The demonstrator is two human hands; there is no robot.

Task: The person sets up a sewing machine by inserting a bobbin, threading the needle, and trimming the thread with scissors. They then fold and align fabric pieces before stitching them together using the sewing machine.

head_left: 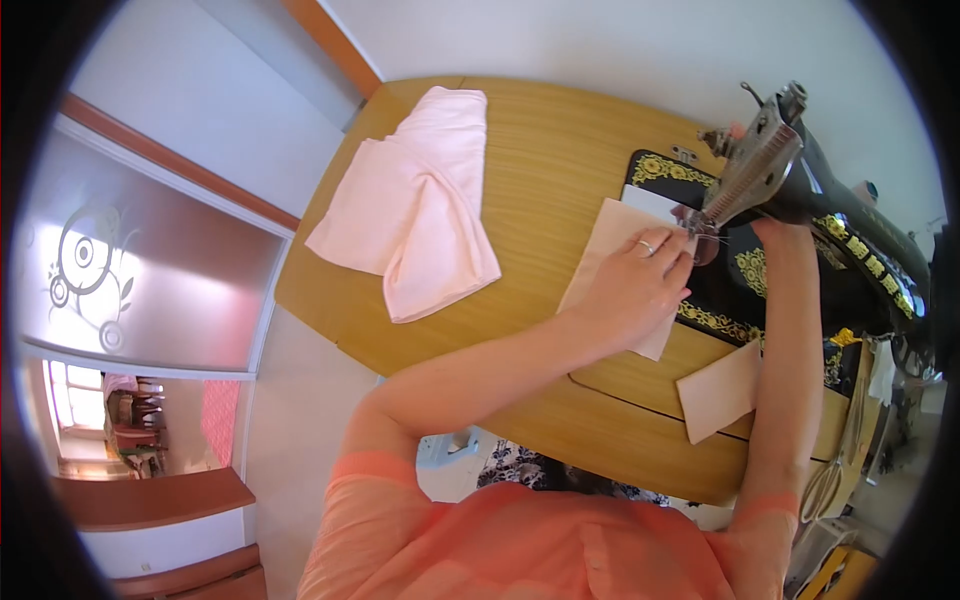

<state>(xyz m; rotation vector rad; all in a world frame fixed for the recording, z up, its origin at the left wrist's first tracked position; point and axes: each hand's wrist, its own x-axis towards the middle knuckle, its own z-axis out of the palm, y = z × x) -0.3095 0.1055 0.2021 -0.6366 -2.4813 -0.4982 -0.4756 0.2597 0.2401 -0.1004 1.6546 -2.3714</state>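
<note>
My left hand (640, 285), with a ring on one finger, lies flat on a pale peach cloth (598, 252), its fingertips close to the needle area of a black sewing machine (755, 165). White material (648, 202) shows beside the cloth's upper edge. My right hand (778, 230) reaches behind the needle area under the machine's arm; its fingers are mostly hidden, and what they touch cannot be made out. A smaller peach piece (718, 392) lies beside my right forearm.
Folded pale pink cloth (420, 205) lies on the left of the wooden table (545, 150). Scissors (825, 488) are at the lower right edge. A light blue stool (448, 448) stands below the table. The machine's arm rises at the right, near the wall.
</note>
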